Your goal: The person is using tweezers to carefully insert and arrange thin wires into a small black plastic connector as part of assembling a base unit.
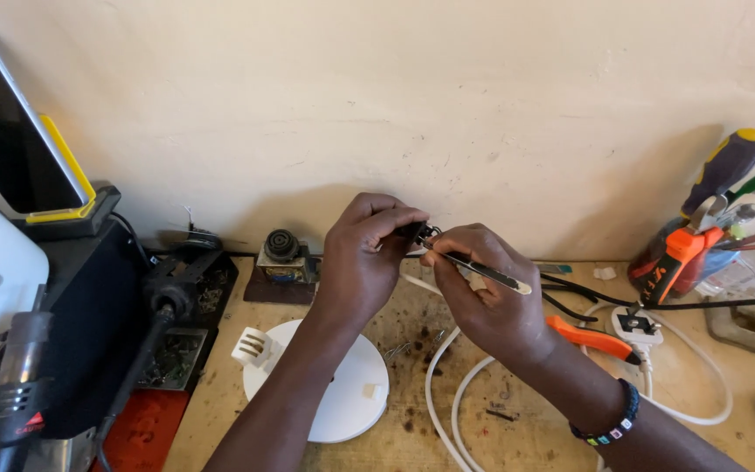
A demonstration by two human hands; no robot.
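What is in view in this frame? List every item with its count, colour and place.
small part: one, black, pinched in the left fingertips, mid-frame
tweezers: one, metal, in the right hand, tip at the small part
round disc: one, white, on the bench under the left forearm
cable: one, white, looped on the bench
plug: one, white, right of the pliers
pliers: one, orange handles, beside the right wrist
screwdrivers: several, mixed colours, in a holder at right
phone: one, black, propped at left
bench: one, wooden
left hand: one, holding the small part
right hand: one, beaded wristband, holding the tweezers
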